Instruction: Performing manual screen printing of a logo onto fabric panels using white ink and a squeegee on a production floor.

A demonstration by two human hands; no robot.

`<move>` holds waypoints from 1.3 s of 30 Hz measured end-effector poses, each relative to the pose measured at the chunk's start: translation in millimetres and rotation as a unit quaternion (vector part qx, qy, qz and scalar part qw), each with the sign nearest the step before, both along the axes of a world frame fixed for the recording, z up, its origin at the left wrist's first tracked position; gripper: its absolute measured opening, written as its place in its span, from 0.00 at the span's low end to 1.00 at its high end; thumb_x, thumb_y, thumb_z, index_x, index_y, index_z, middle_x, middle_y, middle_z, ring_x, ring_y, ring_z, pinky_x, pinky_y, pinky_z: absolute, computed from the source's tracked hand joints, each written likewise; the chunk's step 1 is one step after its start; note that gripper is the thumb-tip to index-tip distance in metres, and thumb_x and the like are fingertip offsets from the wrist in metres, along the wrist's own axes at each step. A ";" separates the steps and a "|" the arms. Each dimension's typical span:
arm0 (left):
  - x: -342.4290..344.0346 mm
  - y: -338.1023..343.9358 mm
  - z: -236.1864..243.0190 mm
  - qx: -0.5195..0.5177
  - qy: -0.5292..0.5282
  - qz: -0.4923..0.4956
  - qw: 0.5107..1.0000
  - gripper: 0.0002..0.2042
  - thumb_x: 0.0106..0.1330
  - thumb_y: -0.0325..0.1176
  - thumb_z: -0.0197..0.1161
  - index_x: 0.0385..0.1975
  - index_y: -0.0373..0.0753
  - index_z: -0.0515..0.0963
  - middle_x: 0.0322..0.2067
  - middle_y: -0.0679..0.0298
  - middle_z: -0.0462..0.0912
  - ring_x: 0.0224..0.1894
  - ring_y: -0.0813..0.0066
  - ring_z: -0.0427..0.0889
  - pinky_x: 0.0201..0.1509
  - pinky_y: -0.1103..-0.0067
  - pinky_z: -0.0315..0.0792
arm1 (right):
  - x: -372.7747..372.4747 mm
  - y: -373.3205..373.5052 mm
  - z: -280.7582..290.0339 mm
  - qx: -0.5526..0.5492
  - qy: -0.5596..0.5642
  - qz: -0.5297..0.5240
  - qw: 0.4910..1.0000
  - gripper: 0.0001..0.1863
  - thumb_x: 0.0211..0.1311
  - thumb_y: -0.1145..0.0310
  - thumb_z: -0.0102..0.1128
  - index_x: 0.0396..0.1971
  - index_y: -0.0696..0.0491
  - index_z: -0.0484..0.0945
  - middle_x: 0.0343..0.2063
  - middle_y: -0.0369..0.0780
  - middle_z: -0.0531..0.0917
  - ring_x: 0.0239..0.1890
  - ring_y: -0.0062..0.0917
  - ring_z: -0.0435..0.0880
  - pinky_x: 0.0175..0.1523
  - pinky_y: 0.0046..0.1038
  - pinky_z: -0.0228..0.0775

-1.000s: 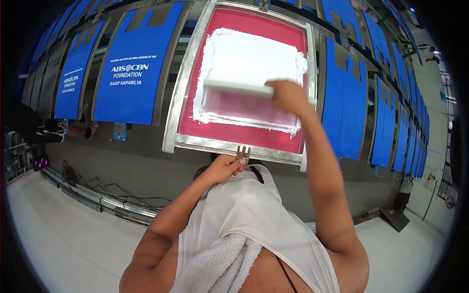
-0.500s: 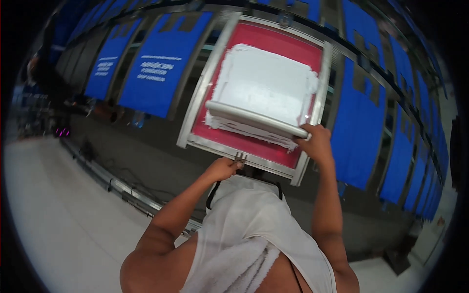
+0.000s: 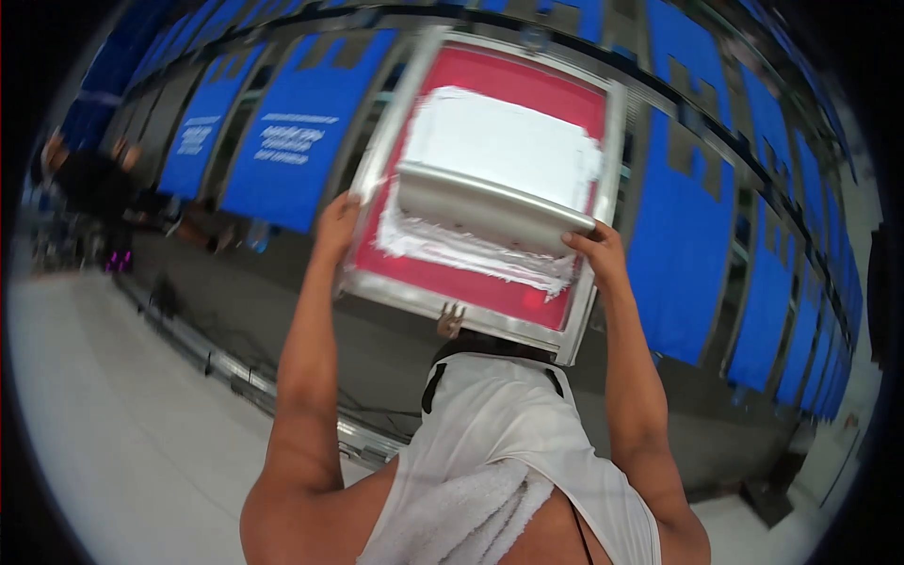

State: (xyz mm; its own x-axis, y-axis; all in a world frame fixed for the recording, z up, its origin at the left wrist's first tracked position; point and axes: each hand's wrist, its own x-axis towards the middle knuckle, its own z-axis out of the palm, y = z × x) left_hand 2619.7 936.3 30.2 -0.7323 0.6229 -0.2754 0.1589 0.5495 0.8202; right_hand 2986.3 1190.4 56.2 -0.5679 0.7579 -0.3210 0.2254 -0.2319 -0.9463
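Observation:
A screen printing frame (image 3: 614, 141) with metal rails and red mesh lies in front of me. A thick patch of white ink (image 3: 504, 137) covers much of the mesh, with a ragged smear near the close end. Across the ink sits a wide metal squeegee (image 3: 480, 209), tilted so its broad face shows. My right hand (image 3: 601, 252) is closed on the squeegee's right end. At the frame's left rail, my left hand (image 3: 337, 226) is closed round the edge, its fingertips partly hidden. A small metal clamp (image 3: 451, 320) sits on the near rail.
Blue printed fabric panels (image 3: 292, 132) lie on boards to the left, and plain blue panels (image 3: 683, 235) to the right. A person in dark clothes (image 3: 94, 184) stands at far left. A metal rail (image 3: 235, 367) runs low along the floor.
My left hand has left the clamp at the near rail and moved up to the frame's left rail. The squeegee has tipped, showing more of its face; my right hand stays on it.

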 end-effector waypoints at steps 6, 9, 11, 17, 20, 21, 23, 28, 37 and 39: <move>23.7 -9.9 -13.9 0.078 -0.065 -0.018 0.995 0.20 0.70 0.38 0.51 0.56 0.32 0.69 0.44 0.57 0.80 0.44 0.76 0.77 0.49 0.80 0.70 | 18.5 -3.7 -8.6 0.034 -0.070 -0.013 0.997 0.19 0.40 0.72 0.70 0.37 0.59 0.80 0.31 0.36 0.82 0.36 0.21 0.77 0.45 0.24 0.68; 46.6 12.3 -50.8 0.025 -0.071 -0.020 0.997 0.21 0.69 0.40 0.53 0.55 0.31 0.69 0.44 0.55 0.80 0.45 0.75 0.76 0.50 0.80 0.69 | 41.8 -10.6 -8.2 0.036 -0.103 -0.079 0.991 0.18 0.37 0.73 0.70 0.35 0.58 0.81 0.30 0.36 0.82 0.35 0.22 0.79 0.45 0.25 0.69; 76.7 29.1 -75.7 0.109 -0.027 -0.094 0.989 0.21 0.68 0.40 0.54 0.54 0.30 0.69 0.43 0.54 0.81 0.44 0.76 0.77 0.48 0.80 0.70 | 72.6 -4.7 -7.2 0.033 -0.128 -0.111 0.985 0.18 0.36 0.74 0.69 0.34 0.58 0.81 0.30 0.37 0.82 0.35 0.22 0.79 0.45 0.25 0.69; 131.4 54.0 -100.7 0.125 -0.075 -0.049 0.988 0.20 0.67 0.40 0.56 0.53 0.33 0.71 0.42 0.55 0.81 0.43 0.78 0.77 0.48 0.81 0.70 | 149.3 29.7 -52.6 0.003 -0.095 -0.097 0.991 0.19 0.35 0.76 0.70 0.35 0.58 0.81 0.30 0.37 0.82 0.35 0.22 0.78 0.45 0.25 0.69; 169.7 64.7 -86.1 0.076 -0.070 -0.037 0.994 0.20 0.68 0.40 0.55 0.54 0.34 0.71 0.42 0.56 0.81 0.43 0.77 0.77 0.48 0.80 0.70 | 174.4 51.4 -56.0 0.022 -0.109 -0.096 0.989 0.21 0.35 0.74 0.72 0.36 0.58 0.81 0.32 0.39 0.82 0.36 0.23 0.78 0.45 0.25 0.69; 172.9 67.7 -86.7 0.050 -0.093 -0.051 0.993 0.20 0.68 0.40 0.55 0.54 0.34 0.71 0.42 0.56 0.81 0.43 0.76 0.77 0.49 0.80 0.70 | 174.3 57.0 -56.7 0.018 -0.076 -0.068 0.995 0.21 0.35 0.74 0.72 0.36 0.58 0.81 0.32 0.39 0.82 0.36 0.23 0.78 0.45 0.25 0.69; 175.0 74.7 -85.0 0.072 -0.050 -0.016 0.996 0.20 0.68 0.40 0.55 0.54 0.34 0.71 0.43 0.55 0.81 0.44 0.75 0.77 0.49 0.79 0.70 | 172.3 67.0 -56.4 0.008 -0.074 -0.043 0.996 0.21 0.36 0.73 0.72 0.37 0.59 0.81 0.33 0.39 0.82 0.37 0.23 0.79 0.46 0.26 0.69; 161.9 80.3 -101.0 0.036 -0.050 -0.012 0.998 0.22 0.67 0.43 0.56 0.54 0.33 0.71 0.44 0.55 0.80 0.45 0.75 0.76 0.51 0.79 0.68 | 165.9 79.9 -68.8 0.055 -0.136 -0.066 0.987 0.24 0.38 0.68 0.73 0.40 0.59 0.80 0.35 0.39 0.83 0.37 0.24 0.79 0.45 0.26 0.70; 163.5 83.7 -112.4 0.039 -0.047 -0.015 0.998 0.25 0.67 0.46 0.55 0.55 0.32 0.70 0.44 0.56 0.80 0.45 0.75 0.76 0.51 0.80 0.68 | 169.6 71.8 -95.6 0.017 -0.063 -0.034 0.997 0.21 0.41 0.71 0.72 0.40 0.59 0.80 0.32 0.38 0.82 0.36 0.22 0.79 0.46 0.24 0.70; 160.8 80.5 -119.0 0.055 -0.049 -0.017 0.997 0.25 0.67 0.46 0.56 0.55 0.31 0.70 0.45 0.55 0.80 0.46 0.75 0.76 0.51 0.80 0.68 | 170.3 68.1 -96.3 0.018 -0.075 -0.047 0.996 0.22 0.41 0.71 0.72 0.40 0.59 0.80 0.32 0.39 0.82 0.36 0.22 0.79 0.46 0.24 0.70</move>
State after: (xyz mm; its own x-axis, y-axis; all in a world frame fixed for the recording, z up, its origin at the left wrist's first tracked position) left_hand 2780.4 1016.8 -88.9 -0.6826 0.6778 -0.2733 0.0927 0.4512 0.8876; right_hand 3156.5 1258.5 -40.1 -0.4415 0.8186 -0.3674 0.3432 -0.2243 -0.9121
